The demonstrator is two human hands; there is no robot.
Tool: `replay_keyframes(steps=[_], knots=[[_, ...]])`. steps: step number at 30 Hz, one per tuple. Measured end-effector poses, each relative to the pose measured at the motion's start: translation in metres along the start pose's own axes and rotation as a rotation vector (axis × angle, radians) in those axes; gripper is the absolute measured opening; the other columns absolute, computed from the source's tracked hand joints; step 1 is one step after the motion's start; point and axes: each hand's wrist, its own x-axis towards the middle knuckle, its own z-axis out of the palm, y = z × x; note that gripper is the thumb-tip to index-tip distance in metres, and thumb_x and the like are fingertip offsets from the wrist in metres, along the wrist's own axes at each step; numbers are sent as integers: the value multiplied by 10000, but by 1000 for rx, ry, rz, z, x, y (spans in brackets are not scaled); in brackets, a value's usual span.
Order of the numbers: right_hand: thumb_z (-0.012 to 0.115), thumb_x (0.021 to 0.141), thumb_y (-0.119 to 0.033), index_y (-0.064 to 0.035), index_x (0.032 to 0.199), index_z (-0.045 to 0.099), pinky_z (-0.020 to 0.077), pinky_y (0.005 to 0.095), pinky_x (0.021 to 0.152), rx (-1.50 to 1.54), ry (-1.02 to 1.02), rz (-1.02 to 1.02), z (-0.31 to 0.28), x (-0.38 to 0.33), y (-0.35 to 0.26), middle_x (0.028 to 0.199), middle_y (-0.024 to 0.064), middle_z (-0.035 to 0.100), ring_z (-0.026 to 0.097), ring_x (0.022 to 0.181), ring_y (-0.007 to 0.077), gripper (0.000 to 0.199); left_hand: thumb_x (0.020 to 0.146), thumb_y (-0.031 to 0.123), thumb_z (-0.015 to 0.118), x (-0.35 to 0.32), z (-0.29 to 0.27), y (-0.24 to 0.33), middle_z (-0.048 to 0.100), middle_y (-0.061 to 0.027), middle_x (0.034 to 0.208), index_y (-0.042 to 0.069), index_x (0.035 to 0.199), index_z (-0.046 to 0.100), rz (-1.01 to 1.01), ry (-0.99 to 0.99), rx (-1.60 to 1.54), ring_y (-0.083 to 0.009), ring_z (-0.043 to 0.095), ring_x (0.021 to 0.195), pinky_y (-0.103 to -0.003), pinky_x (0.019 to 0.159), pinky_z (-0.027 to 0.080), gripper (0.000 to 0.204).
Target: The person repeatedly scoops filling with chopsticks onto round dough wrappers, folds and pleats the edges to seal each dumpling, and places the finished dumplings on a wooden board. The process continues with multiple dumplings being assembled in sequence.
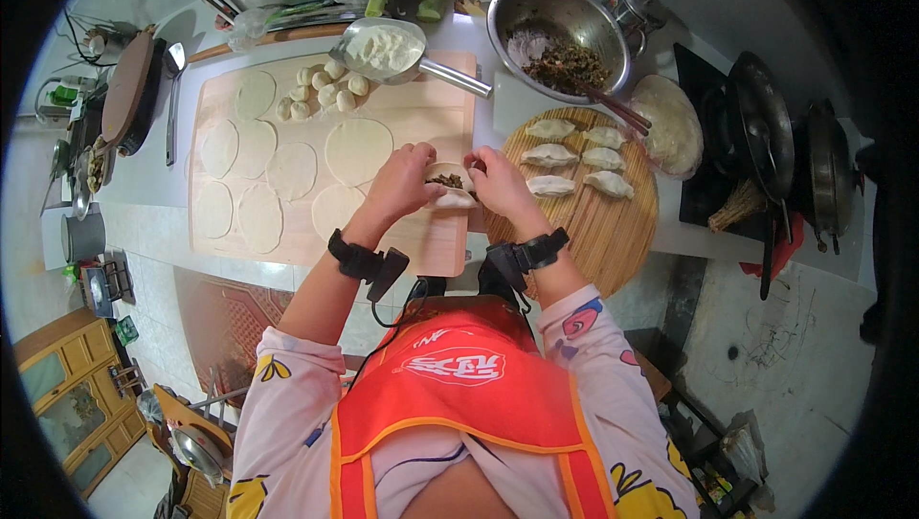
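While your left hand [402, 184] and right hand [500, 184] are pinching together around a filled dumpling wrapper [448, 186], you are holding it just above the near edge of the wooden board [433, 107], between the rolled dough rounds [287, 169] and the round bamboo tray [613, 227] carrying folded dumplings [579, 157]. Beyond, a steel bowl [560, 16] is holding dark filling, and a white emblem is showing on your red apron [459, 394].

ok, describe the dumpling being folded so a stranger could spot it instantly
Start at the pale wooden board at the picture's centre. At its right edge, both hands meet: left hand, right hand. The dumpling sits between them, the only wrapper with dark filling showing; the others lie flat or sealed.
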Motion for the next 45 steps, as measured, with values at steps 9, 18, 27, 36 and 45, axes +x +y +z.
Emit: replay_keyframes(steps=[9,18,27,36,45], knots=[[576,899,-99,-19,1097,633,517,383,841,-24,-239,-32,-14,14,-7,1015,170,683,654,945,319,221,680,204,781,5,-1,-4,662,-148,953,49,923,700,2,-91,-15,-364,621,935,-421,850,508,299],[737,758,-212,-36,1047,663,482,392,886,92,-462,4,-26,18,-8,1024,167,608,581,988,327,346,708,168,755,-4,-3,1,681,-153,953,51,980,674,11,-92,-8,-345,627,926,-428,841,500,307],[775,688,-224,-64,1000,635,427,426,930,-135,-253,-279,-20,-4,-20,1011,115,625,537,1029,342,378,723,104,746,-22,8,-4,643,-136,891,65,966,677,239,99,-95,-354,608,878,-441,783,492,256],[703,702,-66,-123,986,599,353,462,967,-253,72,-529,-6,-38,-19,957,53,607,548,1003,281,308,744,92,695,-46,18,-5,605,-64,883,120,937,630,428,315,112,-284,576,883,-429,865,435,205],[719,722,-111,-131,932,621,321,550,1037,-424,242,-647,5,-53,-10,926,37,590,561,1010,268,233,754,97,692,-63,30,-9,591,-26,904,153,993,650,478,399,222,-245,573,917,-470,951,402,249]])
